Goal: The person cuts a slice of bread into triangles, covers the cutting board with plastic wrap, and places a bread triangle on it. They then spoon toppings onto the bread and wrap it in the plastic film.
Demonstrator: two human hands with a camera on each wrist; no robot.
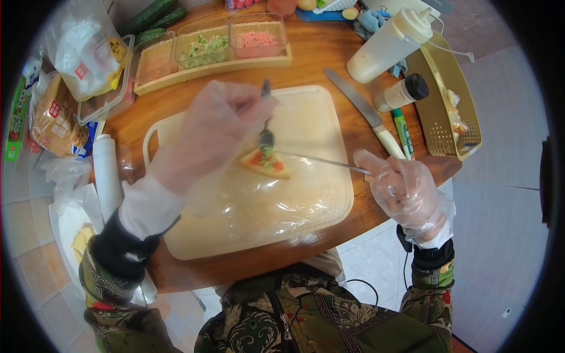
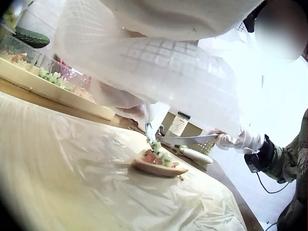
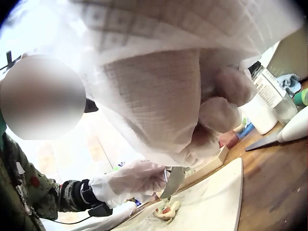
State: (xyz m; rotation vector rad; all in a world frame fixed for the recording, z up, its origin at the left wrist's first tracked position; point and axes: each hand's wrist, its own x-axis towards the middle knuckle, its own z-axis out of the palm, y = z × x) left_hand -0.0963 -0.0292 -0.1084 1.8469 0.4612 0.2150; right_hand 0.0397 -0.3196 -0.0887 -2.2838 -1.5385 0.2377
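Observation:
My left hand [image 1: 215, 132], in a clear plastic glove, pinches the handle of a spoon [image 1: 266, 139] whose bowl points down onto a small wedge of bread [image 1: 265, 169]. Red and green chopped topping [image 2: 159, 156] lies on the bread, and the spoon tip touches the green part. In my gloved right hand [image 1: 406, 191] is the handle end of a long thin blade [image 1: 323, 160], its far end beside the spoon and topping. The bread rests on a cream cutting board [image 1: 206, 235] covered with plastic film.
Behind the board, a wooden tray [image 1: 176, 76] holds clear boxes of chopped food. A white-handled knife [image 1: 359, 106], squeeze bottle [image 1: 388, 47], shaker [image 1: 400, 94], green tube [image 1: 403, 132] and basket [image 1: 435, 123] stand or lie to the right. Bagged bread [image 1: 59, 117] and a white roll [image 1: 107, 176] are left.

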